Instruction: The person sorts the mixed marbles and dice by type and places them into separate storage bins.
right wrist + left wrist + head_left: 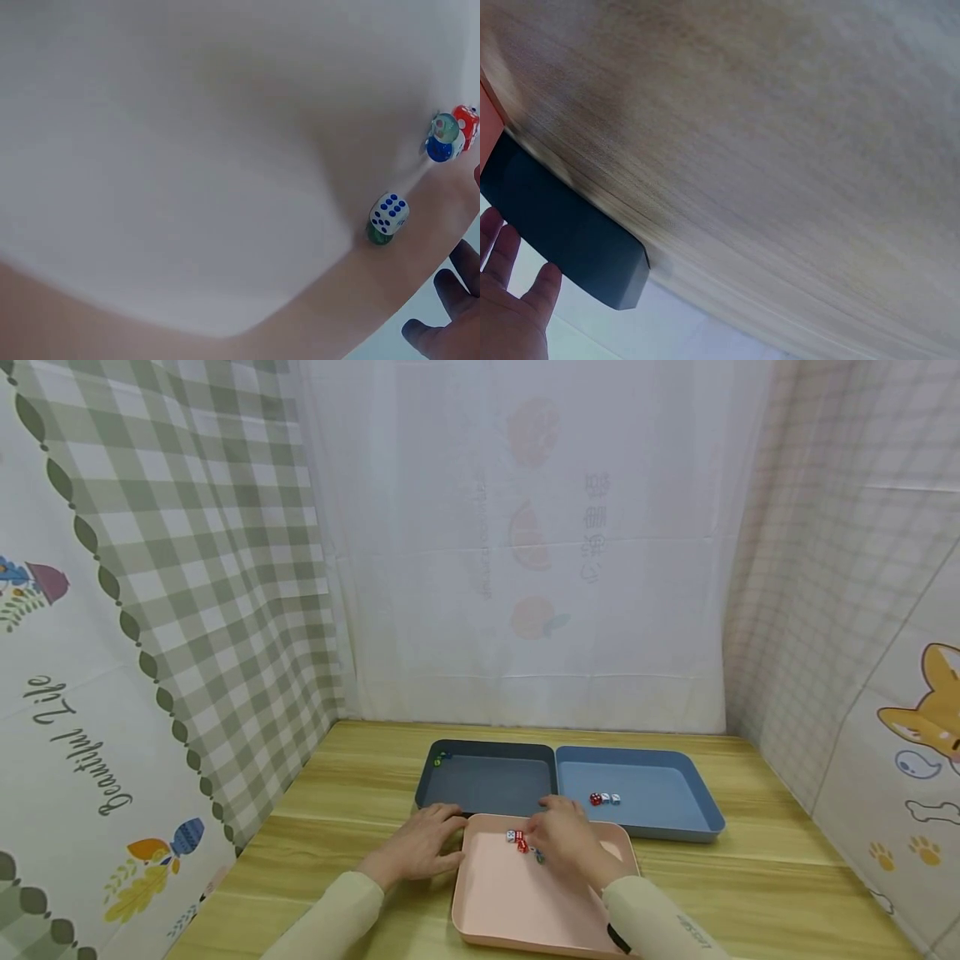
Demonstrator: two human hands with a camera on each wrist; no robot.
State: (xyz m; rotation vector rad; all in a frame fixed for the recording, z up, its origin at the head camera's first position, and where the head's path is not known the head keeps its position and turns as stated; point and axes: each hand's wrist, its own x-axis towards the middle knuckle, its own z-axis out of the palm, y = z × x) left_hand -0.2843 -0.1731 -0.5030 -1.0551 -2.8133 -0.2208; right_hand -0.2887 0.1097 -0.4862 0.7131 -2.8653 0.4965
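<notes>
My right hand [562,837] reaches over the pink tray [517,902], thumb side close to a small group of dice and marbles. A white die [511,836], red dice [522,846] and a marble [539,857] show beside it. In the right wrist view, a white die with blue pips [389,213] lies against a green marble [379,235], and a red die [466,126] lies near a blue marble [439,149]. That view leaves out the thumb and index finger. My left hand [422,846] rests relaxed at the pink tray's left rim, fingers spread.
Behind the pink tray stand a dark tray [487,777] with green marbles [438,760] in its far left corner and a blue tray [652,785]. A red die [596,798] and white dice [615,799] sit inside the blue one. Curtains [525,610] enclose the wooden table [315,835].
</notes>
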